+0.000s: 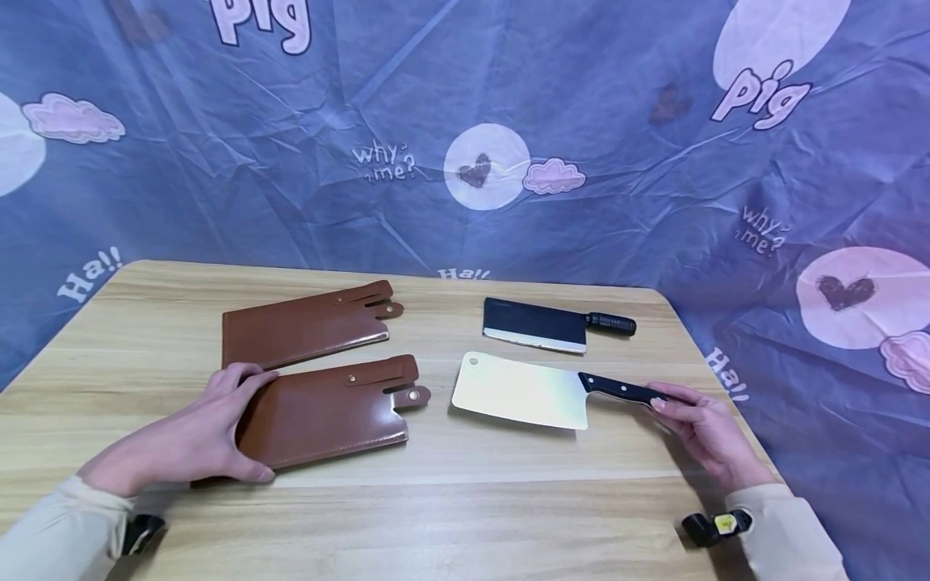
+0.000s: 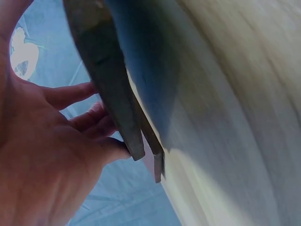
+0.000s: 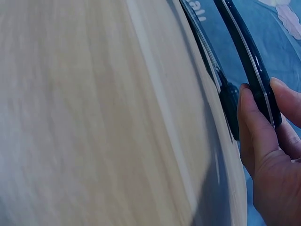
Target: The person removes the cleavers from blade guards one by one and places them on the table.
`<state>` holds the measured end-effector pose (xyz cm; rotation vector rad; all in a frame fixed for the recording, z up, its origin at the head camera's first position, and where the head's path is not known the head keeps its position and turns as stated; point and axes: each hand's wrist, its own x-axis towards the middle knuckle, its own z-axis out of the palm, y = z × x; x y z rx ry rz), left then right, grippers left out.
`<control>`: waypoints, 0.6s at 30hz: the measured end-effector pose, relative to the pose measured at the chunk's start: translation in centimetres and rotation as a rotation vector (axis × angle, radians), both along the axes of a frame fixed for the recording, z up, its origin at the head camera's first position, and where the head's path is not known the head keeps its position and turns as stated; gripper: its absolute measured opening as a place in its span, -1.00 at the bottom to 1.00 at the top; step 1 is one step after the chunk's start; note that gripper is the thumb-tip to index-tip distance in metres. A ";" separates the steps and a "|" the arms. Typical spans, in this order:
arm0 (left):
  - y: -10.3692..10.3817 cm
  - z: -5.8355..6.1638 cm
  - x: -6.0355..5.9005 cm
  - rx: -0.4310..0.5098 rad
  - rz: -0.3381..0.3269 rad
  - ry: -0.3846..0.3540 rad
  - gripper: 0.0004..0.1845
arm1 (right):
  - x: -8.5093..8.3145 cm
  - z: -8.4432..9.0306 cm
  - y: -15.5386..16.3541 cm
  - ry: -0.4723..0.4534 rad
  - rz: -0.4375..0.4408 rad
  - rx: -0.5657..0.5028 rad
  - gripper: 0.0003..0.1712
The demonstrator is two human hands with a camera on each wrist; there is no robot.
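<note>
My left hand [image 1: 196,432] grips the left end of the nearer brown leather knife sheath [image 1: 327,411], thumb at its near edge and fingers at its far edge. In the left wrist view this sheath [image 2: 108,70] stands off the table, with a shadow beside it. The sheath's strap end points right, toward the cleaver. My right hand [image 1: 701,428] pinches the end of the black handle of a silver cleaver [image 1: 523,391], whose blade points left. In the right wrist view the cleaver's handle [image 3: 254,66] sits between thumb and fingers, above the table.
Behind the held sheath lies a second brown sheath [image 1: 305,323]. A black-bladed cleaver [image 1: 534,323] lies flat beyond the silver one, handle to the right. The wooden table [image 1: 436,524] ends at a blue printed cloth [image 1: 407,210] behind and at the right.
</note>
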<state>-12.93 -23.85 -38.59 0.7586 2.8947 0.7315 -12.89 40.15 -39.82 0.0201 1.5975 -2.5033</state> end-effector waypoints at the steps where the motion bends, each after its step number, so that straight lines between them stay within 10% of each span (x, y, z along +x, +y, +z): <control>1: -0.1 0.0 0.0 -0.002 0.005 -0.001 0.31 | 0.0 0.0 0.2 0.002 0.003 -0.003 -0.54; 18: -1.0 -0.3 -0.1 -0.024 0.020 -0.033 0.32 | 0.3 -0.5 3.6 -0.020 -0.028 -0.002 -0.55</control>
